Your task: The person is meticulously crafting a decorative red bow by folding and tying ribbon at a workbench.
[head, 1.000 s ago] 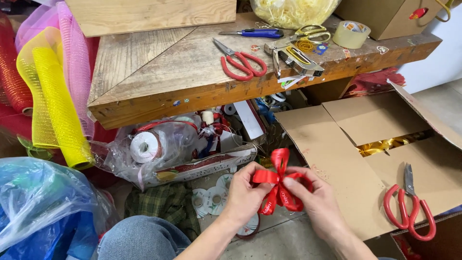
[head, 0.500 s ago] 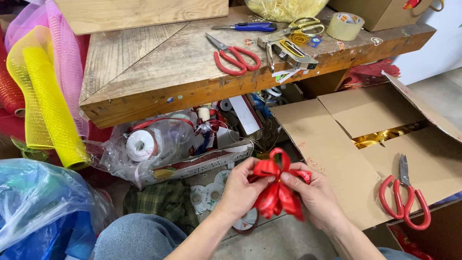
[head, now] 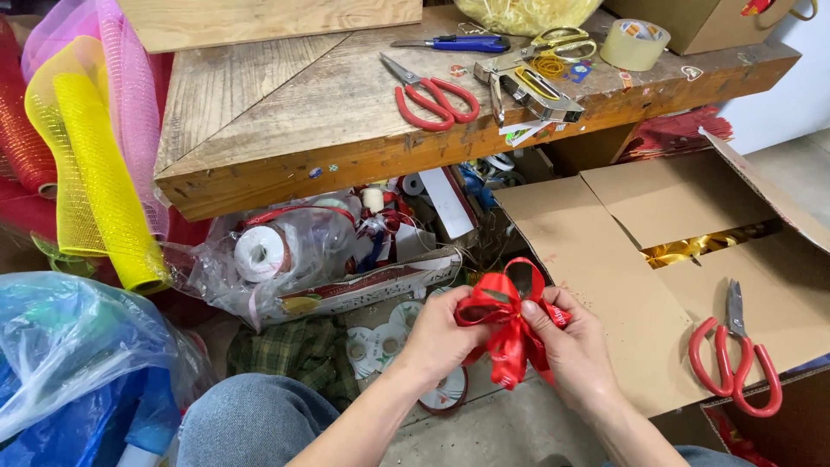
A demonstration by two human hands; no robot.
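The red ribbon bow is held in the air between both hands, low in the view, above the floor and in front of the knees, well below the wooden table. The left hand closes on the bow's left loop, fingers curled and pressed onto the ribbon. The right hand grips the right side, thumb and forefinger pinching near the knot at the centre. The two hands stand about level and equally close to the bow; neither is the nearer.

The bow's loops spread left to right between the hands, one further loop rising above the knot. Its tails hang downward from the knot, between the two palms. The knot therefore lies just inward of both sets of fingers, with the loop axis running across the body and the tail axis running down.

Surroundings: a flattened cardboard box lies to the right, touching nothing held, with red-handled scissors resting on it. A second pair of red scissors lies on the table beside a roll of tape. Rolls of coloured mesh lean at the left.
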